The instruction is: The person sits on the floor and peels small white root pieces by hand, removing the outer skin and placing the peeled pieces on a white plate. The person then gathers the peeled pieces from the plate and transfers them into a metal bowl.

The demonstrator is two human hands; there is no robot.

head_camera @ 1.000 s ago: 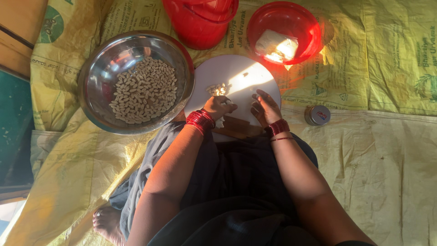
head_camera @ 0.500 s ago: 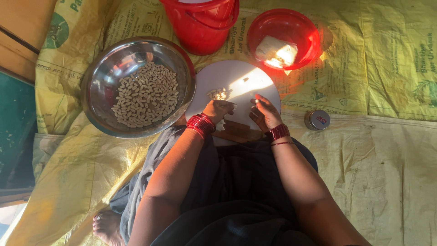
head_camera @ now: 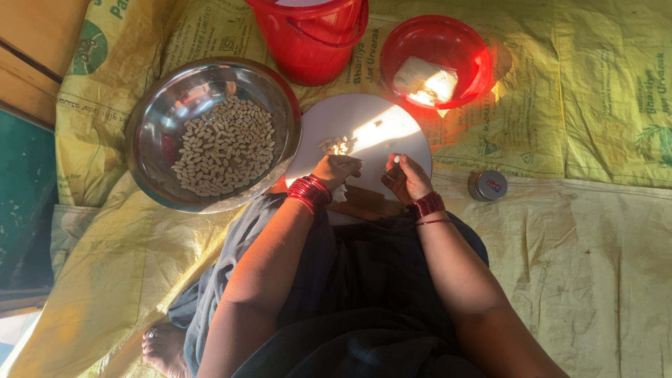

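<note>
Where both fists lay low before, right hand [head_camera: 406,178] raised, grip pinching 1 white nut [head_camera: 397,159]; left hand [head_camera: 337,170] curled, contents indiscernible.

Steel bowl [head_camera: 150,133], red bucket [head_camera: 315,42] and red bowl [head_camera: 476,59] hem the white board [head_camera: 378,122].

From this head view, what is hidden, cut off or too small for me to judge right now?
- Red plastic bucket: its top is cut off by the frame's upper edge, contents unseen.
- Small white piece in the right hand: too small to identify.
- Left hand: palm faces down, any grip hidden.
- Wooden piece: partly behind both wrists.
</note>
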